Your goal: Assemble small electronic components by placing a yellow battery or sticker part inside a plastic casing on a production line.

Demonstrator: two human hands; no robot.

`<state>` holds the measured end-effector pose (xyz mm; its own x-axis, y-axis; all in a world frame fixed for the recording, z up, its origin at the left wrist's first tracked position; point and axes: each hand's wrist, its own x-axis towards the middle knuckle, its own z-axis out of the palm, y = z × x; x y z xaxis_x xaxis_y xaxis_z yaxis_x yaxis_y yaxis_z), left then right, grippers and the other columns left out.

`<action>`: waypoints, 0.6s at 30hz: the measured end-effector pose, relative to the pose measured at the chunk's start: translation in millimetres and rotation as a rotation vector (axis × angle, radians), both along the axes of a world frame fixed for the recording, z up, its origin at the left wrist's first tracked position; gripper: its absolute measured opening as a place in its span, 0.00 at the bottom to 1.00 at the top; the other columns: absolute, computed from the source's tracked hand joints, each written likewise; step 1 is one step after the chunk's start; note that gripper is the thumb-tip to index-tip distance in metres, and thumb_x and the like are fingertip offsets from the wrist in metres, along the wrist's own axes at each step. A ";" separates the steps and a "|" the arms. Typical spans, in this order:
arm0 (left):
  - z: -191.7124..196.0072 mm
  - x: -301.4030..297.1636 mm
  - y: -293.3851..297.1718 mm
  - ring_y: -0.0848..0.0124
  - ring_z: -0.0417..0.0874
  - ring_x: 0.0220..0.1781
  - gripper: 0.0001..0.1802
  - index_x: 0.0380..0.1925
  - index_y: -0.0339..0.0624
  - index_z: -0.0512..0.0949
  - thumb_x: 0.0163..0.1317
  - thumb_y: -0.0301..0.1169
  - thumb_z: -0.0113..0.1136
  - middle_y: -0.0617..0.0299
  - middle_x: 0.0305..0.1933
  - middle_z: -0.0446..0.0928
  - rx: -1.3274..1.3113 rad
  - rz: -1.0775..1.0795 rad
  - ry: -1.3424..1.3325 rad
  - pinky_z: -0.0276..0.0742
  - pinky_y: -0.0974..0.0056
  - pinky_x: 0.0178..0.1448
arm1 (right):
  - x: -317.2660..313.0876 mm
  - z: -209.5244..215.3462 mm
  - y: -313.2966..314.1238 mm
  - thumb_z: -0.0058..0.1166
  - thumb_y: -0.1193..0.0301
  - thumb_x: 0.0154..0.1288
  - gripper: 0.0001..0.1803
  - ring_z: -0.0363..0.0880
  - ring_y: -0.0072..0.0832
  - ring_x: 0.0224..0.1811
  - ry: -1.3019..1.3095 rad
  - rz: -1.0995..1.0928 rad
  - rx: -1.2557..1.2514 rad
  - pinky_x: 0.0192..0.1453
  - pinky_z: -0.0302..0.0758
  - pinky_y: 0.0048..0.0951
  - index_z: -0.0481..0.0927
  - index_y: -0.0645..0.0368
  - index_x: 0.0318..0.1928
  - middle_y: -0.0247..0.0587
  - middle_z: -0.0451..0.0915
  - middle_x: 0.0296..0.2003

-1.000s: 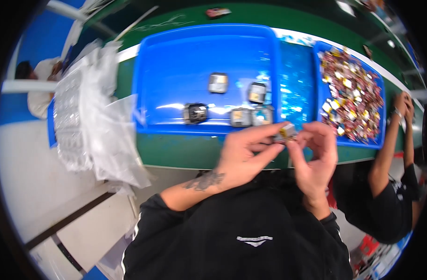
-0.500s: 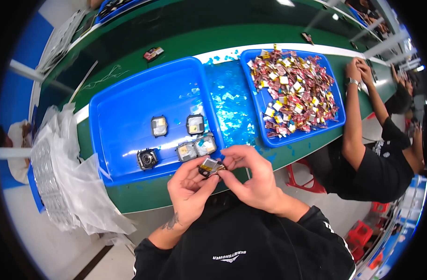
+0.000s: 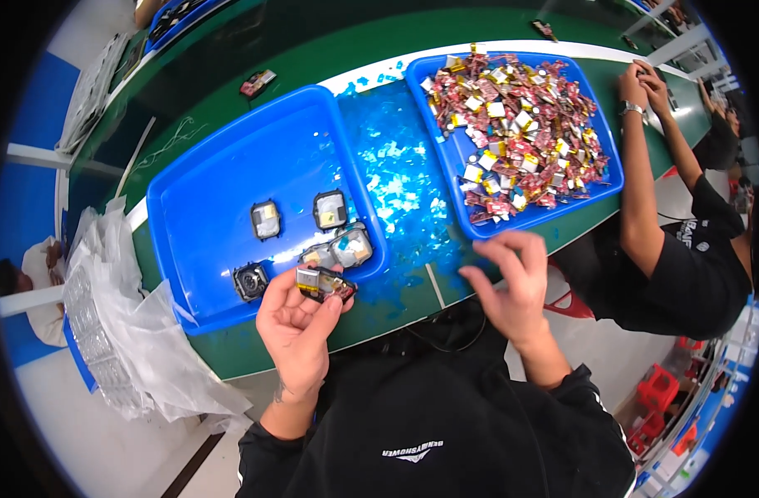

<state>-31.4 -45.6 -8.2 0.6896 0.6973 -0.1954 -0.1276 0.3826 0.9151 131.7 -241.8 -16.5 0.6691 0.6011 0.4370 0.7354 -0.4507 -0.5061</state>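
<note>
My left hand (image 3: 298,334) pinches a small opened smartwatch case (image 3: 326,284) between thumb and fingers, above the near edge of the left blue tray (image 3: 222,170). A silvery battery with yellow tape and a reddish part show inside the case. My right hand (image 3: 516,286) is off to the right, fingers apart and holding nothing, near the front corner of the right blue tray (image 3: 452,162). Several similar cases lie in the left tray, among them a grey-backed one (image 3: 266,220), another (image 3: 330,210) and a dark one with a round centre (image 3: 250,282).
Small batteries and reddish circuit pieces (image 3: 520,124) heap up in the right tray. Shiny blue film scraps (image 3: 396,183) cover the green table between the trays. Clear plastic sheeting (image 3: 139,332) hangs at left. A co-worker's arms (image 3: 637,166) rest at the right.
My right hand has let go of the case and moved right, its fingers opening. The case stays in my left hand, which has shifted left. The view has shifted slightly.
</note>
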 end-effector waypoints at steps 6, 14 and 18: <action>1.5 4.3 1.0 0.63 0.85 0.47 0.24 0.57 0.29 0.68 0.59 0.13 0.58 0.45 0.50 0.79 0.075 0.008 -0.042 0.85 0.60 0.51 | 19.8 -7.4 4.4 0.68 0.77 0.47 0.15 0.75 0.36 0.40 -0.133 0.016 -0.063 0.45 0.66 0.36 0.82 0.57 0.38 0.37 0.78 0.36; -10.6 -5.8 8.5 0.64 0.84 0.48 0.24 0.56 0.27 0.68 0.59 0.12 0.57 0.46 0.50 0.78 0.133 0.074 -0.045 0.84 0.61 0.52 | 21.7 -19.1 -3.3 0.65 0.83 0.47 0.15 0.74 0.39 0.37 -0.223 -0.027 0.075 0.42 0.69 0.36 0.79 0.59 0.38 0.41 0.78 0.35; -18.3 -7.1 14.8 0.64 0.83 0.50 0.22 0.56 0.26 0.67 0.60 0.12 0.56 0.44 0.51 0.78 0.225 0.140 -0.012 0.83 0.63 0.53 | 24.6 -18.6 -7.7 0.64 0.83 0.49 0.15 0.74 0.39 0.37 -0.280 -0.047 0.121 0.43 0.70 0.35 0.78 0.60 0.39 0.44 0.77 0.35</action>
